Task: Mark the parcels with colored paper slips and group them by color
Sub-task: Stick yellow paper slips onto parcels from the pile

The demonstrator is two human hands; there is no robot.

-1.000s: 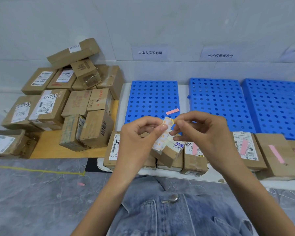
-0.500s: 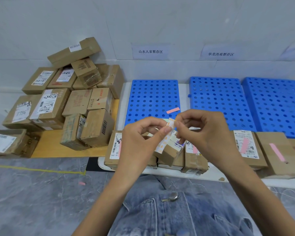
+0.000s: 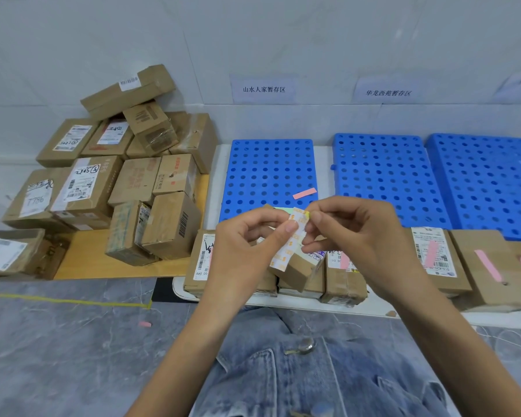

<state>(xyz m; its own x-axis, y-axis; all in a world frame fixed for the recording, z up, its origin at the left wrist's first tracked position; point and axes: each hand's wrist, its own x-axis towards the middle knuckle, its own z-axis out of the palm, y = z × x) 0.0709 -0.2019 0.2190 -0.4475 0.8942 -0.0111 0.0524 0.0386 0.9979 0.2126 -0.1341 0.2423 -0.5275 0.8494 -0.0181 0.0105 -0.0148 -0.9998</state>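
left hand [image 3: 247, 245] pinches the white orange-printed backing strip [image 3: 285, 255]; right hand [image 3: 358, 233] pinches its yellow paper slip [image 3: 307, 214]; i'd peel slowly next.

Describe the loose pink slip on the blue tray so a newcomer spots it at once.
Start at the leftmost blue perforated tray, below the left wall sign. Near its front right corner lies a pink paper slip. Unlike the pink slips on the cardboard parcels and the pink scrap on the floor, it lies alone on bare blue plastic.
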